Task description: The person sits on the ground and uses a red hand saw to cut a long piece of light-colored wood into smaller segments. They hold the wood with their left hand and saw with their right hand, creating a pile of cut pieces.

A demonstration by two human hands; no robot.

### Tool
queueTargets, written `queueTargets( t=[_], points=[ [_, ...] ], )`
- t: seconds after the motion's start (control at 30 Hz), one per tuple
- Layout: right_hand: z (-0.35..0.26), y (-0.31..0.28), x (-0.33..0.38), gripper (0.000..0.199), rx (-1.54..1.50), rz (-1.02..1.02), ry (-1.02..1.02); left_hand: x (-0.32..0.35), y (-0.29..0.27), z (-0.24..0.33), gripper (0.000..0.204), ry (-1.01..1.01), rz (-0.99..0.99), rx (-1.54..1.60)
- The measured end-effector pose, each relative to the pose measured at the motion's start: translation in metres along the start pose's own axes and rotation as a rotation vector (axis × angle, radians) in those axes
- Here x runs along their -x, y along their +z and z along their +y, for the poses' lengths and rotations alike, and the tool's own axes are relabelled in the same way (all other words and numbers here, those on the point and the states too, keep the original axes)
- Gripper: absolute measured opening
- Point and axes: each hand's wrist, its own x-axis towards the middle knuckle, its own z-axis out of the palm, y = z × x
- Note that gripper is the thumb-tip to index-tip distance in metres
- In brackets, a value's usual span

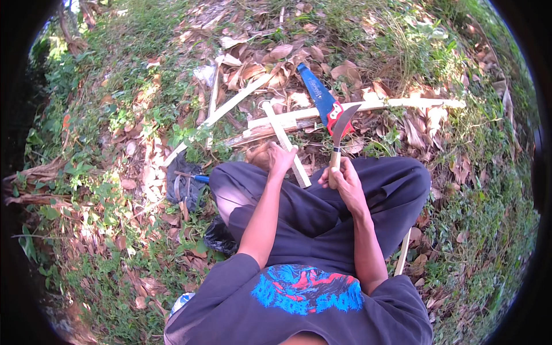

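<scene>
My left hand (pixel 280 158) is closed around the middle of a pale, squared wooden stick (pixel 282 133). The stick slants from the leaf litter down to my crossed legs, its near end by my lap. In my right hand (pixel 348 181) is a sickle (pixel 341 127), gripped by its light wooden handle over my right knee. Its dark curved blade points up and away, apart from the stick. Just beyond that blade lies a hand saw (pixel 316 89) with a blue blade and a red handle, partly covered by the sickle in this view.
Long pale wood strips (pixel 417 103) lie across dry leaves in front of me, and another strip (pixel 233 102) slants at the left. Beside my left knee, a blue-handled tool (pixel 200 179) rests on black plastic (pixel 187 192). A pale strip (pixel 403 253) lies near my right thigh.
</scene>
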Motion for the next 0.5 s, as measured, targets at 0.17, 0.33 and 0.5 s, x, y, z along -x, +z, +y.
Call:
queueTargets(
  t=[0.17,0.33,0.5],
  points=[
    [0.007,0.002,-0.002,0.024,0.039,0.109,0.044,-0.006,0.023,-0.011,0.069,-0.044,-0.196,0.092],
    [0.013,-0.004,-0.006,0.021,0.128,0.270,0.035,0.003,0.019,-0.012,0.038,-0.135,-0.326,0.964],
    [0.016,-0.003,-0.007,0.014,0.242,0.268,-0.009,0.005,0.004,-0.008,0.023,-0.244,-0.524,1.087]
  ],
)
